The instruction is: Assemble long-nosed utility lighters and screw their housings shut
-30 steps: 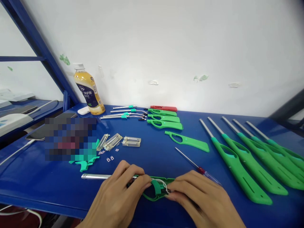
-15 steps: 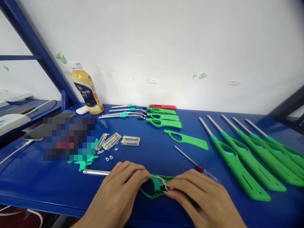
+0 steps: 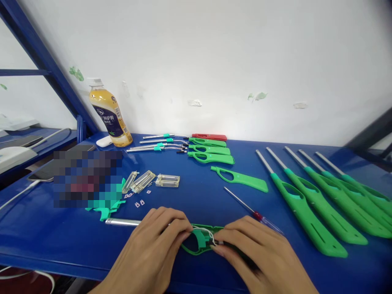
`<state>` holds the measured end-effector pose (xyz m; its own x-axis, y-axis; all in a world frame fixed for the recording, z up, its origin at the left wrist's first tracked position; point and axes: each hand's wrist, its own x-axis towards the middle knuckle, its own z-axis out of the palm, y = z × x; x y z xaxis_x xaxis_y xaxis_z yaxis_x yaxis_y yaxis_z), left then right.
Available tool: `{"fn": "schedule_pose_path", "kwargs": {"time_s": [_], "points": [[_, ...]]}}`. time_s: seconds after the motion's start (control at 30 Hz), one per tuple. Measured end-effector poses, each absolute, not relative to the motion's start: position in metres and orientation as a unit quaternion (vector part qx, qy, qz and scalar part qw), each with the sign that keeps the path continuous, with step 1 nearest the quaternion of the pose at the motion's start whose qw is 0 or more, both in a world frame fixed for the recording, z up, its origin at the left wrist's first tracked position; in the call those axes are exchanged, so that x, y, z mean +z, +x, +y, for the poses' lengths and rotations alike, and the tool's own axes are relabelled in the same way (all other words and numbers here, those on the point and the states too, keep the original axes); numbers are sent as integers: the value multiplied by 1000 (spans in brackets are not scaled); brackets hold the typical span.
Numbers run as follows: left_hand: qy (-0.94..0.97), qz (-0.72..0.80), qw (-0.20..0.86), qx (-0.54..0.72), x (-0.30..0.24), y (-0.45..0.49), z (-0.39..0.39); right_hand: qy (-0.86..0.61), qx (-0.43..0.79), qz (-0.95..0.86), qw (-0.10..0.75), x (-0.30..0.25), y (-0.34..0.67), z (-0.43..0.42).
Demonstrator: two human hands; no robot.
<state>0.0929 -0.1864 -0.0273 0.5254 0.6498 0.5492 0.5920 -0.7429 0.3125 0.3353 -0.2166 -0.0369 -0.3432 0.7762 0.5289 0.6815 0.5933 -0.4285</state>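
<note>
Low in the middle lies an opened green lighter housing (image 3: pixel 196 250), with a teal trigger (image 3: pixel 200 239) and white wires (image 3: pixel 206 230) inside. Its silver tube (image 3: pixel 122 222) points left from under my left hand (image 3: pixel 153 247), whose fingers are closed around the housing's front part. My right hand (image 3: pixel 255 251) pinches a small black part (image 3: pixel 216 242) at the end of the wires, beside the trigger. The rest of the handle is hidden behind my right hand. Beyond the hands rests a screwdriver (image 3: pixel 259 216) with a red and clear handle.
Finished-looking green lighters (image 3: pixel 312 216) lie at right. A loose green half-shell (image 3: pixel 240 179), more shells (image 3: pixel 211 158) and wired tubes (image 3: pixel 147 148) lie behind. Clear fuel tanks (image 3: pixel 143 181), teal triggers (image 3: pixel 105 210) and a bottle (image 3: pixel 110 116) are at left.
The small black part and trigger have shifted slightly inside the housing under my right fingertips. Both hands keep their hold; the whole view has moved a little.
</note>
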Motion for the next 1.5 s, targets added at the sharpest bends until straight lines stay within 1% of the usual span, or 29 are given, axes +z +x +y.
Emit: {"fn": "schedule_pose_path", "kwargs": {"time_s": [0.43,1.03,1.4,1.5], "points": [[882,343,4,324,-30,93,-185,-448,50,-818,358,-36,336,-216],[886,342,8,314,-31,91,-186,-448,37,-823,348,-38,337,-218],[889,341,4,307,-30,90,-189,-457,59,-813,356,-38,335,-219],[884,347,20,314,-30,89,-192,-453,59,-814,359,-37,335,-219]]}}
